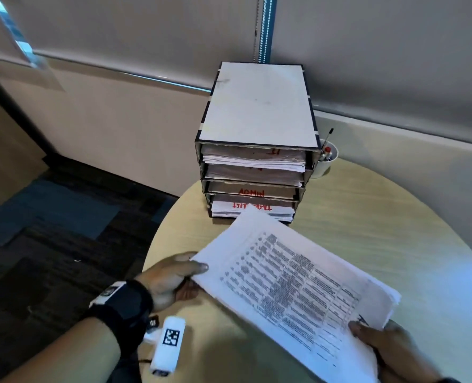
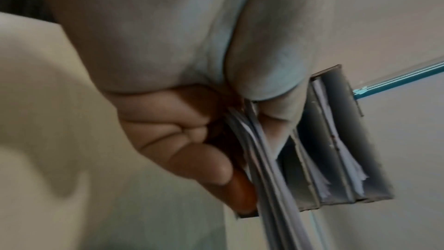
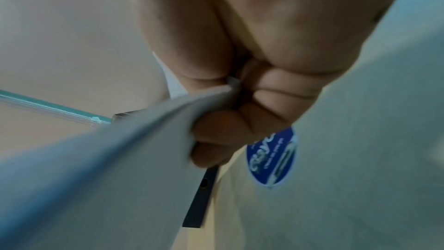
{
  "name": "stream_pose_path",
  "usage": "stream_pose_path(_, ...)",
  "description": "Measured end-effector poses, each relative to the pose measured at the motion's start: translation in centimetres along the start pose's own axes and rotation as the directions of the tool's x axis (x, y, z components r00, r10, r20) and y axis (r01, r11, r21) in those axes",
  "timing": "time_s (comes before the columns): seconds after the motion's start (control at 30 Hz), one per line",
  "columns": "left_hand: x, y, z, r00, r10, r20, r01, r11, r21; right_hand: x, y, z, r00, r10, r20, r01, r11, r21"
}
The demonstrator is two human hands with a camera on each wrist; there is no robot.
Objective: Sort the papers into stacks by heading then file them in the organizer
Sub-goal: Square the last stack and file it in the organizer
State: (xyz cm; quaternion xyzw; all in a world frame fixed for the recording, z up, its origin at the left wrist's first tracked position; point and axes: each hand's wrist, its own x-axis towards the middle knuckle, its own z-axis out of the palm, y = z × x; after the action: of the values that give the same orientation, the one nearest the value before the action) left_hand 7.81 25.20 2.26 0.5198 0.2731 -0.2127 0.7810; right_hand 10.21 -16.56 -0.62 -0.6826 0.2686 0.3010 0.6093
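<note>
Both hands hold one thick stack of printed papers [image 1: 293, 283] above the round table, tilted, its far corner near the organizer's lowest shelf. My left hand [image 1: 174, 275] pinches the stack's left corner, thumb on top. My right hand [image 1: 389, 344] grips the near right corner, thumb on top. The left wrist view shows the stack's edge [image 2: 261, 178] between thumb and fingers; the right wrist view shows the sheets [image 3: 120, 159] clamped the same way. The organizer [image 1: 257, 139] is a grey shelved box; its top two and lowest shelves hold papers, and the shelf marked ADMIN [image 1: 251, 192] looks empty.
A white cup with pens [image 1: 324, 158] stands right of the organizer. The light wooden table [image 1: 381, 217] ends close to my left arm, with dark carpet [image 1: 50, 244] beyond. A wall and window blind rise behind the organizer.
</note>
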Motion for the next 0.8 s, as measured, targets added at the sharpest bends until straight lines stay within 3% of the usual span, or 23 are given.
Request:
stream_pose_path(0.13,2.0,2.3,0.7,0.989,0.12,-0.083,-0.123,0.992,-0.034,-0.6,-2.7,3.0,0.994,-0.06,0.088,0.036,0.966,0.255)
stream_pose_path(0.33,3.8,3.7,0.5,0.975,0.138,-0.172,-0.149,0.987,-0.054,-0.5,-4.1,4.4,0.988,-0.087,0.129,0.039,0.942,0.335)
stream_pose_path(0.5,4.8,4.7,2.0,0.959,0.164,-0.231,-0.219,0.946,-0.239,-0.5,-5.0,5.6,0.973,-0.162,0.167,0.069,0.888,0.455)
stream_pose_path(0.63,3.9,3.6,4.5,0.984,0.133,-0.116,-0.164,0.936,-0.313,-0.4,-5.7,8.7,0.977,-0.201,0.069,0.138,0.846,0.514)
stream_pose_path(0.8,0.6,-0.2,8.7,0.998,0.018,0.067,-0.002,0.974,-0.226,0.4,-5.9,13.5,0.986,-0.157,-0.054,0.162,0.843,0.512)
